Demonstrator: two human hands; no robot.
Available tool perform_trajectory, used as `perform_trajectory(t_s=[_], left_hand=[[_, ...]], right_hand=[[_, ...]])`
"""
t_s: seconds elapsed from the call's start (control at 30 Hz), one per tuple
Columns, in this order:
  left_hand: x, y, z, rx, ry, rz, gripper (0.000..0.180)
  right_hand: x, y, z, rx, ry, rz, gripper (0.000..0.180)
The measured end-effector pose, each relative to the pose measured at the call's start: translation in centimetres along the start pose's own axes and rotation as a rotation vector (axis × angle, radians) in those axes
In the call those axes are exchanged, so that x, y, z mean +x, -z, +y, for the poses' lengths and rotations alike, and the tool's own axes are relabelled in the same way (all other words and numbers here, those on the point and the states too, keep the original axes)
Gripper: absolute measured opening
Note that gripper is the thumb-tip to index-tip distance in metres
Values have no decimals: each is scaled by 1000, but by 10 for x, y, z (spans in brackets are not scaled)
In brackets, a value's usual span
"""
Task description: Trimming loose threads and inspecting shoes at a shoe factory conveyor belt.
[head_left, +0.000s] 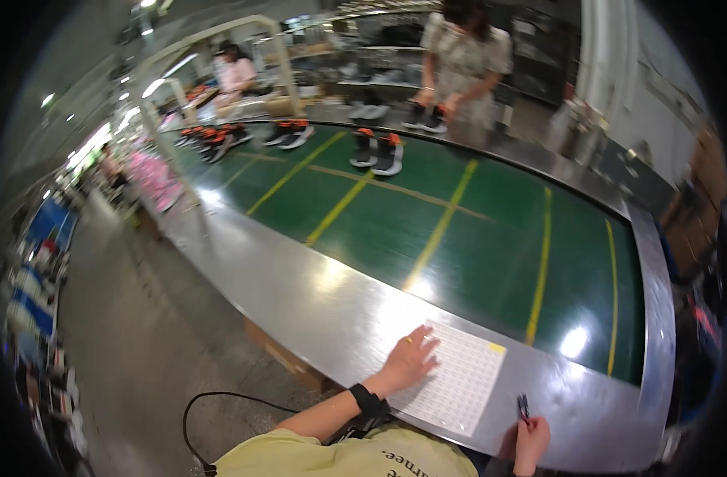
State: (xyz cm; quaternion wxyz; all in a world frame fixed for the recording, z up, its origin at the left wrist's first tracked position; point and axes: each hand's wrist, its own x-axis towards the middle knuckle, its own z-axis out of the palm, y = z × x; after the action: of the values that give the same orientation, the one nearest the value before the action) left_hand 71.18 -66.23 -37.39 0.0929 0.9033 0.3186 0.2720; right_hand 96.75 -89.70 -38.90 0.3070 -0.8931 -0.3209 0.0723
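Note:
My left hand (pixel 411 362) rests with its fingers spread on the left side of a white sheet of small printed labels (pixel 463 385). The sheet lies flat on the metal edge of the conveyor table, with a yellow patch at its upper right corner. Right of the sheet, my right hand (pixel 532 439) is closed around a slim black tool (pixel 523 407) that points away from me. Its exact kind is too small and blurred to make out. A black band circles my left wrist.
A green conveyor belt (pixel 363 215) with yellow stripes runs beyond the metal edge (pixel 300 298). A pair of dark sneakers with orange collars (pixel 377 153) stands on it, with several more at the far left. Across the belt, a person (pixel 467 63) handles shoes.

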Motion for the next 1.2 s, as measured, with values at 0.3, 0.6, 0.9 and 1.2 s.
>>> perform_trajectory(t_s=[0.3, 0.6, 0.9, 1.2], left_hand=[[-69, 24, -15, 11, 26, -41, 39], [-59, 13, -17, 3, 8, -16, 34], [-61, -3, -21, -76, 0, 40, 28], [-55, 4, -15, -72, 56, 5, 30]], right_hand=[[12, 14, -83, 602, -11, -176, 18], [38, -56, -112, 362, 213, -467, 28], [4, -28, -43, 509, 102, -214, 24], [-44, -13, -3, 313, 128, 73, 26]])
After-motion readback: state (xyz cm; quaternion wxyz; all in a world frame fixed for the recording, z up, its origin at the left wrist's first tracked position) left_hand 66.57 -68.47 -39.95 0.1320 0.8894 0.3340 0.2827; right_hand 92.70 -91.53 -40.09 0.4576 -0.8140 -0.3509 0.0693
